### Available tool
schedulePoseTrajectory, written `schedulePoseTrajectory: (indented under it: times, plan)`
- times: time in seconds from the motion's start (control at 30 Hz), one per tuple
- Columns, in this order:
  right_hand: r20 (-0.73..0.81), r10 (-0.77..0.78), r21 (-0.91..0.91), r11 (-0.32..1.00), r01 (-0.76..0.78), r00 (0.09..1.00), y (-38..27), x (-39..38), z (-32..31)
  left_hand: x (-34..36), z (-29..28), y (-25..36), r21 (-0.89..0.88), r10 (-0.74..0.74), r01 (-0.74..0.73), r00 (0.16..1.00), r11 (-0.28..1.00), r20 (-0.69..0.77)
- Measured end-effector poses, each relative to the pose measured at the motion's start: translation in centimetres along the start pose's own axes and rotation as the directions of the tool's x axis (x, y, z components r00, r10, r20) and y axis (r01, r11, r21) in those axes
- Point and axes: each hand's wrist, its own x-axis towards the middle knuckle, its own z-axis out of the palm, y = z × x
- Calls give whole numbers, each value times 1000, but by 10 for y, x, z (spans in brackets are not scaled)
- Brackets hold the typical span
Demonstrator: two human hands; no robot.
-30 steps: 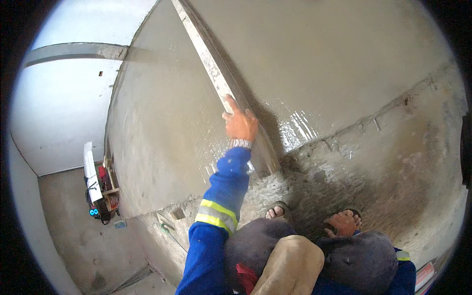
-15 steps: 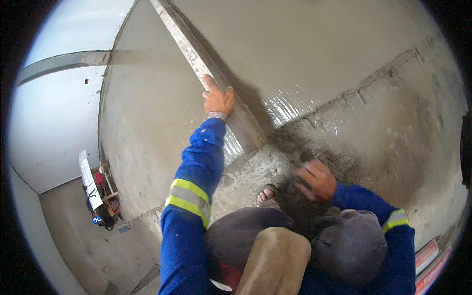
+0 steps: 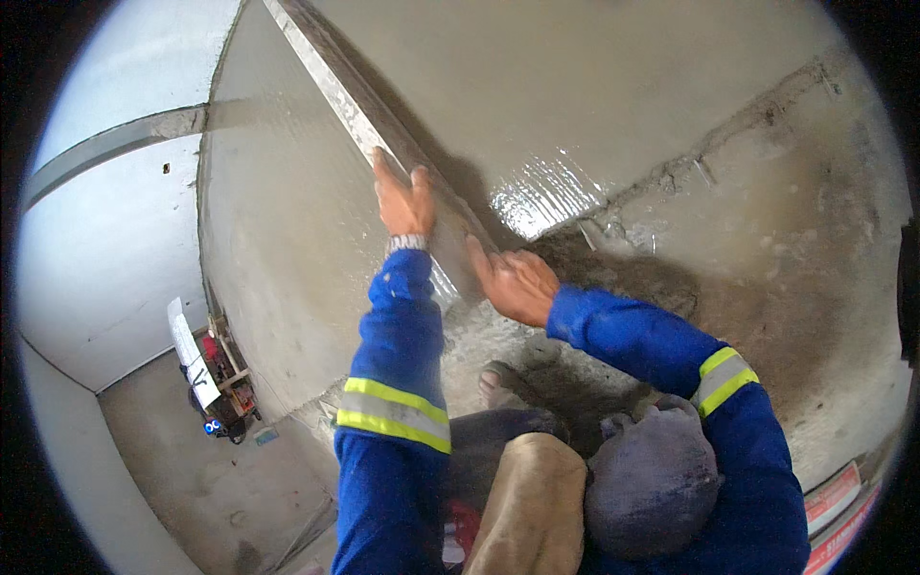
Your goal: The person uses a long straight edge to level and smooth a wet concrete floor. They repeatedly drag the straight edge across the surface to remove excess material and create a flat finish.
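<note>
A long straightedge (image 3: 351, 92) lies slantwise against wet grey mortar (image 3: 613, 86), running from the top left toward the middle. My left hand (image 3: 406, 203) grips it partway along, fingers over its pale edge. At its lower end my right hand (image 3: 518, 286) is closed around the near edge, the forefinger stretched along the bar; the thumb is hard to see. Shiny ripple marks (image 3: 544, 196) show in the mortar just right of the bar. My two hands are close together, the left one higher up.
A rough broken edge (image 3: 690, 172) crosses the surface at right, with damp loose mortar (image 3: 623, 278) below it. My sandalled foot (image 3: 496, 381) stands near this. Tools and boards (image 3: 225, 364) lie at left by a white wall (image 3: 105, 249). Red-and-white bags (image 3: 832, 498) are at lower right.
My right hand has come up and left from the loose mortar onto the straightedge's lower end. My left hand keeps its hold; it and the bar sit slightly farther left in view.
</note>
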Motion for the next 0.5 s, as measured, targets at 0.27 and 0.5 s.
schedulePoseTrajectory:
  times: [0.27,0.5]
  plan:
    - [-46,5,9,1000,-5,999,8,-9,-25,2,0,30,-9,-59,59,997,998,53]
    - [-88,35,41,999,-31,996,17,-13,-19,1,11,30,101,-44,40,998,994,35]
